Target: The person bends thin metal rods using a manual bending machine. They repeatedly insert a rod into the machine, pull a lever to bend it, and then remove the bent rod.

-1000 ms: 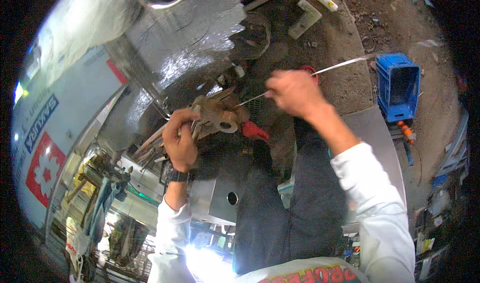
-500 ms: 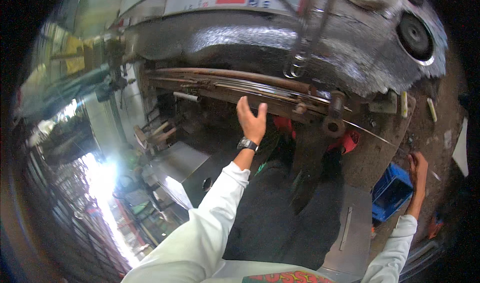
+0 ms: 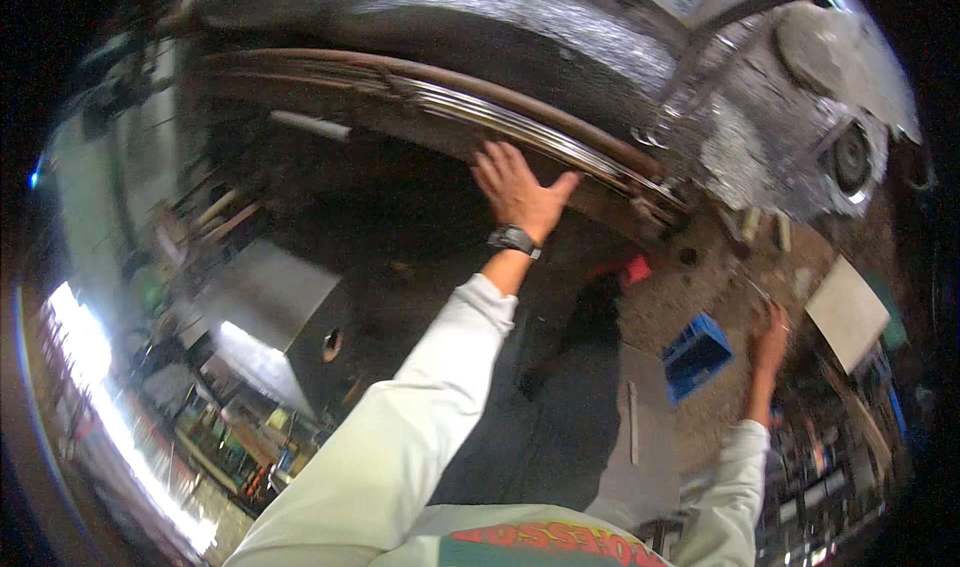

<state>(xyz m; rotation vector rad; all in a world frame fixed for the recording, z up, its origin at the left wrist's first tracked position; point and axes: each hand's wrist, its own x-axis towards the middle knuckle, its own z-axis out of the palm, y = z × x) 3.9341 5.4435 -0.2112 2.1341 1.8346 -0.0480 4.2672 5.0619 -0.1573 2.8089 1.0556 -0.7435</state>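
Note:
My left hand (image 3: 525, 199), with a dark watch (image 3: 514, 239) at the wrist, is stretched out with its fingers spread and holds nothing. Just beyond it runs a bundle of shiny metal rods (image 3: 490, 117) beside a long rusty pipe (image 3: 590, 139); I cannot tell whether the fingertips touch them. Over at the right, my right hand (image 3: 768, 345) is closed around the near end of a thin metal rod (image 3: 758, 289). The rod points away toward the pipes, and its far part is blurred. A blue plastic crate (image 3: 674, 385) sits just left of that hand.
Silvery, foil-like covering (image 3: 735, 152) spans the far side above the pipes. A pale board (image 3: 848, 312) leans at the right. Below the crate lies a grey metal sheet (image 3: 650, 437). On the left stands a metal panel (image 3: 270, 292) among clutter, with bright light behind.
The view has swung, so the pipes slant more and the crate appears farther left. My left hand's fingers are spread wider and it appears nearer the rods. My right hand still grips the rod.

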